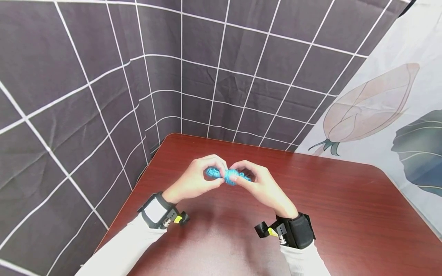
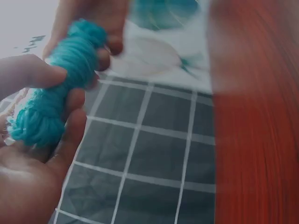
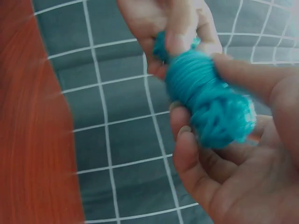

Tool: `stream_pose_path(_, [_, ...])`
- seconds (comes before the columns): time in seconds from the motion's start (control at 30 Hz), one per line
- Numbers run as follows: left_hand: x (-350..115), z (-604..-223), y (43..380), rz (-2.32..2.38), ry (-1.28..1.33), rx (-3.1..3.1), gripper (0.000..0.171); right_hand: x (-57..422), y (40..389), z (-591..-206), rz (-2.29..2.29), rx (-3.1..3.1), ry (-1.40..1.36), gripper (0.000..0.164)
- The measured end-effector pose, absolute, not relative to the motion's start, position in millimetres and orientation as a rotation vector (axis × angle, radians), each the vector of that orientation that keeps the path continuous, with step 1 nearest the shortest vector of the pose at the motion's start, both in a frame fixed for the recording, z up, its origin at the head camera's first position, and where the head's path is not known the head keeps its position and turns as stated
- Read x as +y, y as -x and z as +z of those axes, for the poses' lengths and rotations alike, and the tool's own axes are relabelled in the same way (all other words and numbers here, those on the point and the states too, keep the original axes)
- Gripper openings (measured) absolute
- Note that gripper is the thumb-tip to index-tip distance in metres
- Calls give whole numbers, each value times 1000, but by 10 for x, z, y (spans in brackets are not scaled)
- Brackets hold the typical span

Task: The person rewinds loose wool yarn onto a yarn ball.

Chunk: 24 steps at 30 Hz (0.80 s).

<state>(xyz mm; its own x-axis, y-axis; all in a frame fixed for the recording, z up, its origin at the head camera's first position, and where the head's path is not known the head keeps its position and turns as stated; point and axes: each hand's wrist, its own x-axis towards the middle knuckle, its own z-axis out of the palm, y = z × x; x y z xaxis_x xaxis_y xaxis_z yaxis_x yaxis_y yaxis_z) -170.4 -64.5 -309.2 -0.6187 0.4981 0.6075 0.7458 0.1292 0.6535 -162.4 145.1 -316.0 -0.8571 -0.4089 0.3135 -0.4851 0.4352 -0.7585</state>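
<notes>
A small bundle of turquoise yarn [image 1: 230,176], wound tightly round its middle with looped ends, is held above the table between both hands. My left hand [image 1: 203,178] pinches the bundle's left part between thumb and fingers. On the other side, my right hand [image 1: 260,186] grips the wound middle and right part. The left wrist view shows the yarn [image 2: 72,60] tilted, with the left thumb lying across it. In the right wrist view the looped end of the yarn [image 3: 222,119] faces the camera, fingers curled under it. Parts of the bundle are hidden behind the fingers.
Below the hands is a reddish-brown wooden table [image 1: 331,199]. A dark grey curtain [image 1: 241,76] with white grid lines stands behind and to the left. At the right hangs a white cloth [image 1: 362,161] with a flower print. Both wrists wear black straps with small cameras.
</notes>
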Motion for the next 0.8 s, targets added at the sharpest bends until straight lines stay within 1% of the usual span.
stream_pose_path(0.1, [-655,-3239,1788,-1424,1220,-2236,20,1436,1707,-3299,1300,-2601,-804,23])
stream_pose_path(0.2, [-650,-3461,1960,-1378,1225,-2351,27,1410,1805,-3485,1193,-2599,-801,22])
stream_pose_path(0.27, [-637,-3642,2098,-1318,1210,-2442,27,1376,1871,-3634,1160,-2602,-798,22])
stream_pose_path(0.4, [-605,-3988,2309,-1182,1189,-2613,22,1305,2001,-3965,1125,-2695,-767,21])
stream_pose_path(0.57, [-598,-4235,2328,-1121,1157,-2764,21,1235,2073,-4222,1086,-2844,-757,21])
stream_pose_path(0.8, [-584,-4300,2315,-1128,1103,-2764,18,1202,2066,-4296,1020,-2827,-736,22])
